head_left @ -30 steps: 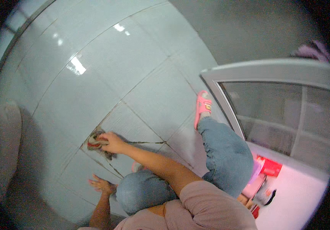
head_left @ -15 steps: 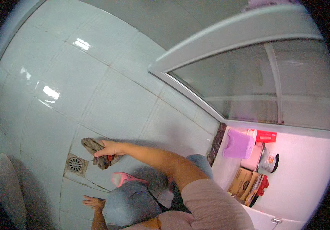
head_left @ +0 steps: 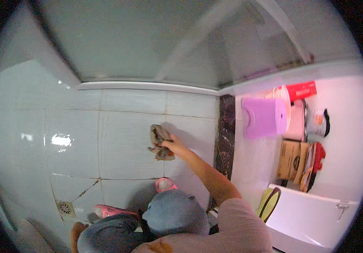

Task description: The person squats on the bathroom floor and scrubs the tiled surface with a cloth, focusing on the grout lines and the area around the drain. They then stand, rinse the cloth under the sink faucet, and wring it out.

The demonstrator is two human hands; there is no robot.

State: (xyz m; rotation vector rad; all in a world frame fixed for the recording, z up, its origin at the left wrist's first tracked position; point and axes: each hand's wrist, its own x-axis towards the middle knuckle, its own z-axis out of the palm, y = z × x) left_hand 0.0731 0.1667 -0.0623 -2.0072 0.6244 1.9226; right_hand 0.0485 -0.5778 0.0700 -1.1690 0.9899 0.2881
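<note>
1. One crumpled grey-brown cloth rag point(head_left: 160, 142) lies on the pale tiled floor point(head_left: 126, 126).
2. Two pink slippers on my feet: one point(head_left: 165, 184) by my knee, one point(head_left: 109, 210) nearer the single round metal floor drain point(head_left: 64, 207).
3. One purple plastic stool point(head_left: 263, 118) sits past the dark marble threshold point(head_left: 225, 130).
4. My right hand point(head_left: 172, 145) reaches forward, arm stretched, fingers closed on the rag.
5. My left hand point(head_left: 77, 230) is low near the drain; can't tell its grip.

We look down on a pale tiled floor point(head_left: 126, 143) with cracked grout and a round metal drain point(head_left: 64, 207), bright with a glare patch. A frosted glass partition point(head_left: 156, 42) rises behind. Past a dark marble threshold point(head_left: 225, 130) stand a purple plastic stool point(head_left: 262, 118), a cardboard box point(head_left: 292, 159) and what may be a white cabinet point(head_left: 312, 215).
</note>
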